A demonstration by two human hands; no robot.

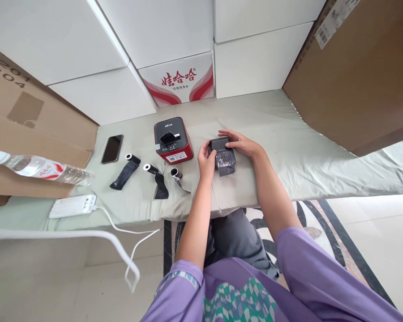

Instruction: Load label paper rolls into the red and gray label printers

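Observation:
A small black boxy device [219, 144] rests on the cloth-covered surface before me, with a shiny, creased dark flap or strip [225, 162] on its near side. My left hand [206, 160] is closed around its left edge, thumb on top near the front corner. My right hand [241, 143] holds its right edge, one finger stretched out beyond the far side. Left of my hands stands a black and red label printer [173, 141]. In front of it lie a roll with a shiny tail [176, 173], a black roll [151, 169] and another black roll [133, 158], their ends unrolled.
A phone [112, 149] lies at the left, near a water bottle [43, 168] and a white power bank [73, 206] with a cable. White cartons [265, 58] line the back. Brown cardboard boxes stand at the right [359, 76] and left [36, 129]. A white bent tube [70, 234] crosses the lower left.

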